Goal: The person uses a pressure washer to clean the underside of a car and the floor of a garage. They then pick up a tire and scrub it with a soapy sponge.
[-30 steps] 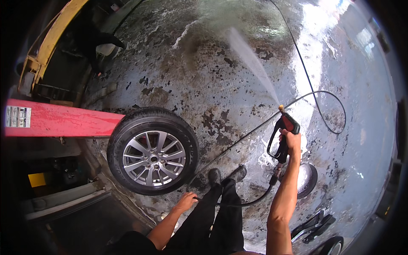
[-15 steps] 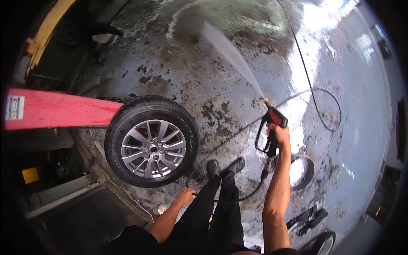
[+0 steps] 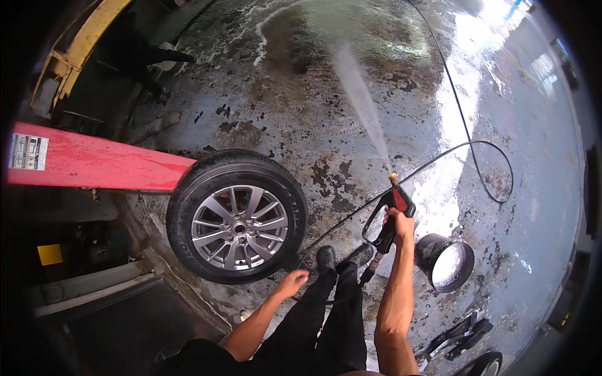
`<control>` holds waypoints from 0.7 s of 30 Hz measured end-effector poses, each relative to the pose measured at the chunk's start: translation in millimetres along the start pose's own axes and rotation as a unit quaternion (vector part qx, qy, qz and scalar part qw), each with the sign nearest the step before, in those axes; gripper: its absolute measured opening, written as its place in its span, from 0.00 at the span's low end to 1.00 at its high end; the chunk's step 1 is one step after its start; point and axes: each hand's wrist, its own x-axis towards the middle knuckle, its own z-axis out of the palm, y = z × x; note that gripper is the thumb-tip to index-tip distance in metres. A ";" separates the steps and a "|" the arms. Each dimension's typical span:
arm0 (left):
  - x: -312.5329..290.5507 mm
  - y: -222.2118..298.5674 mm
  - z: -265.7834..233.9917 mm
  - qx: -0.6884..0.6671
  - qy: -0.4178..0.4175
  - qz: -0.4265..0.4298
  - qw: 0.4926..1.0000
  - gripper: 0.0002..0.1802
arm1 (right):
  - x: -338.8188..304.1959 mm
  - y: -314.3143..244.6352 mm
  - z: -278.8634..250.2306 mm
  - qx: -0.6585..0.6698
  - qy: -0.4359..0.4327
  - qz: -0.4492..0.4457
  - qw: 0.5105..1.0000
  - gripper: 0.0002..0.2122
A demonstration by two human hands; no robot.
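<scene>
In my right hand (image 3: 399, 224) is a black and red pressure washer gun (image 3: 396, 207), with the fingers wrapped round its grip. White water spray (image 3: 360, 94) leaves its brass nozzle toward the far floor. My left hand (image 3: 292, 283) is closed low in front of my legs, near the tire. The black hose (image 3: 342, 222) runs through the left hand's grasp, though the fingers partly hide it, and loops back to the gun. A wheel with a black tire and silver alloy rim (image 3: 240, 229) stands to the left, against a red lift arm (image 3: 100, 160).
A black bucket (image 3: 433, 254) with pale foam stands right of my right forearm. Dark loose parts (image 3: 461, 335) and another wheel (image 3: 486, 365) lie at the lower right. A yellow post (image 3: 88, 44) and a dark-clothed person (image 3: 135, 53) are at the far left. The floor (image 3: 269, 119) is wet.
The gun and my right hand have shifted slightly left and nearer, and the spray points straighter ahead. My left hand sits a little further right. More of the bucket shows as the view shifts.
</scene>
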 end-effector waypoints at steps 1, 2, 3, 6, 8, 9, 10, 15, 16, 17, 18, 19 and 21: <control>20.2 17.4 -2.4 -0.001 0.027 0.026 0.999 0.18 | -7.4 3.6 1.1 -0.009 -0.006 0.014 1.000 0.03; 43.0 38.3 -6.9 -0.003 0.053 0.049 0.997 0.19 | -15.4 8.2 0.2 -0.020 -0.011 0.029 0.999 0.03; 71.4 58.0 -11.1 -0.010 0.078 0.076 0.994 0.21 | -25.3 13.1 -0.6 -0.020 -0.010 0.040 0.999 0.03; 158.9 130.1 -21.0 -0.036 0.127 0.155 0.979 0.26 | -63.8 23.7 -19.0 -0.046 -0.038 0.058 0.997 0.02; 215.5 185.8 -24.5 -0.031 0.160 0.198 0.967 0.26 | -104.2 31.2 -38.7 -0.091 -0.044 0.022 0.995 0.06; 247.9 197.7 -29.2 -0.014 0.196 0.227 0.954 0.27 | -125.1 36.5 -48.1 -0.083 -0.049 0.023 0.995 0.06; 276.5 217.5 -28.2 0.003 0.211 0.220 0.952 0.29 | -144.1 42.1 -61.2 -0.074 -0.047 0.024 0.996 0.07; 402.3 293.3 13.8 0.109 0.206 0.228 0.945 0.31 | -238.1 37.8 -81.9 -0.017 0.037 0.112 0.993 0.10; 415.8 304.0 32.4 0.172 0.174 0.232 0.941 0.30 | -247.6 46.0 -89.2 0.000 0.061 0.120 0.991 0.14; 427.0 307.9 46.6 0.238 0.140 0.231 0.933 0.30 | -256.2 44.3 -88.8 -0.016 0.080 0.138 0.987 0.13; 433.9 306.5 54.3 0.290 0.104 0.224 0.924 0.29 | -260.6 39.0 -84.7 -0.031 0.098 0.162 0.981 0.13; 472.1 291.3 26.1 0.306 0.124 0.226 0.916 0.28 | -267.3 30.0 -86.4 -0.045 0.066 0.151 0.985 0.13; 533.1 263.8 -51.6 0.325 0.169 0.238 0.900 0.27 | -280.5 31.6 -93.9 0.010 0.009 0.110 0.994 0.14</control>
